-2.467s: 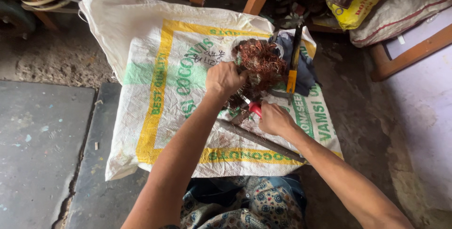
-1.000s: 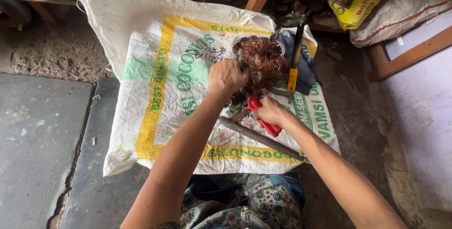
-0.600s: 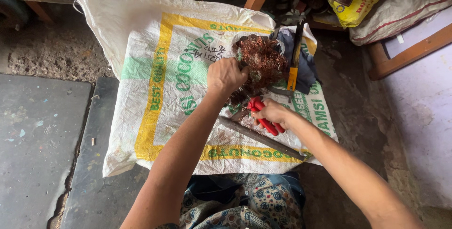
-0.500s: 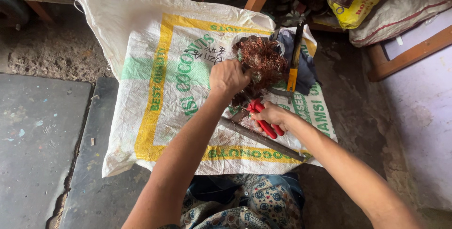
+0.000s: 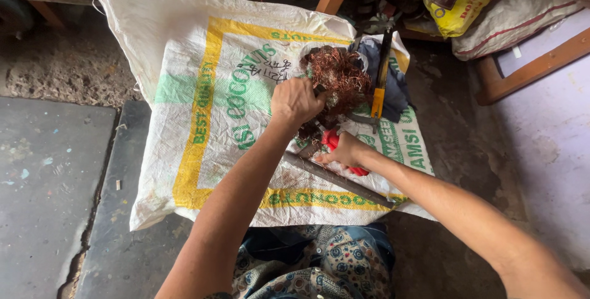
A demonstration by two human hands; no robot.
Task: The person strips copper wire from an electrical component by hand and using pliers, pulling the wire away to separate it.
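Spread over the floor, my white sack (image 5: 203, 78) carries a copper wire tangle (image 5: 337, 74), mostly uncut I'd say: left hand (image 5: 296, 101) clenched on it, right hand (image 5: 345, 150) gripping red-handled cutters (image 5: 335, 143).

We had one head-worn camera that looked steeply down, close over the white woven plastic sack (image 5: 203, 59) on the floor.
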